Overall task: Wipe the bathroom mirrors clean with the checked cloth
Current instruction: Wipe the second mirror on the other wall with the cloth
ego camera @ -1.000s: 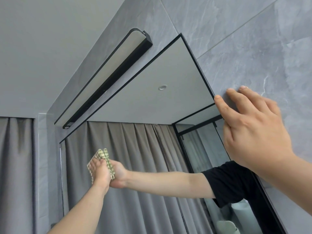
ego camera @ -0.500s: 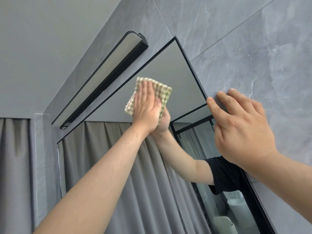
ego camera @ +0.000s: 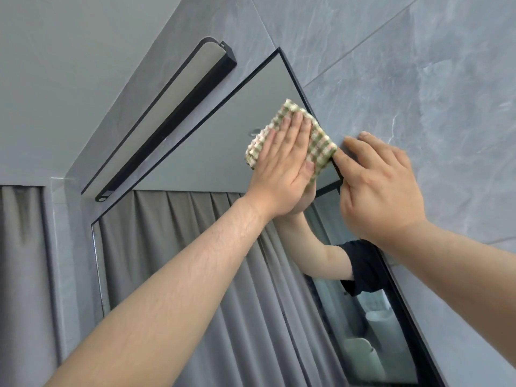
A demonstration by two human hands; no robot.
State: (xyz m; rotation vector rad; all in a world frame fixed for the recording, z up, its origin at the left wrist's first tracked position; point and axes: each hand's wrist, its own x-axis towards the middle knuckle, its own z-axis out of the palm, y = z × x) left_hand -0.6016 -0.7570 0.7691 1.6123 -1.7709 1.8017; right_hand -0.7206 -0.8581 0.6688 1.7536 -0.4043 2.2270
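A grey tiled wall (ego camera: 418, 79) carries a black-framed mirror (ego camera: 212, 152) beneath a strip lamp (ego camera: 167, 118); grey curtains are reflected in the glass. Over the last second the checked cloth (ego camera: 321, 141) has been swept from the mirror's lower left up to its top right corner, so a full diagonal pass is judged complete. The left hand (ego camera: 282, 169) is laid flat on the cloth, fingers straight, pressing it to the glass; nothing is gripped. The right hand (ego camera: 379, 191) is braced against the wall at the frame's edge, fingers loosely bent, its grip empty.
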